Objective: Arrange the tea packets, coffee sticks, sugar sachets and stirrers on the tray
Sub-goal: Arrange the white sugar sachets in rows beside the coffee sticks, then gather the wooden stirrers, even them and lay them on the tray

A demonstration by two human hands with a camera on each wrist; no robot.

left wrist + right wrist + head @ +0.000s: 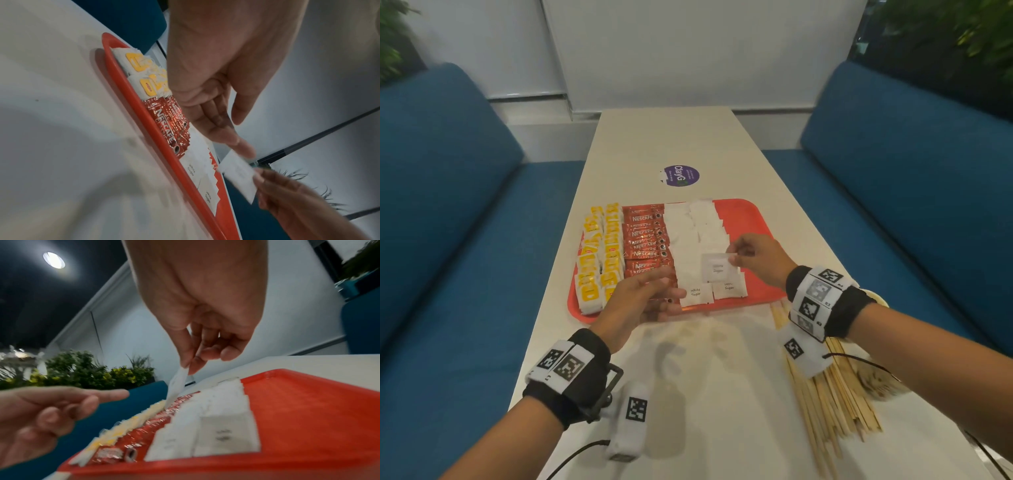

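Right hand (753, 255) raised, pinching sugar sachet (716, 268), left hand (640, 298) flat

left hand (640, 298) open, right hand (756, 255) pinching

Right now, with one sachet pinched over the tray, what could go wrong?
The right hand pinches the sugar sachet only by a corner, so it may slip and land crooked on the sugar rows. The stirrers lie loose near the table edge under the right wrist; a sweep could scatter them.
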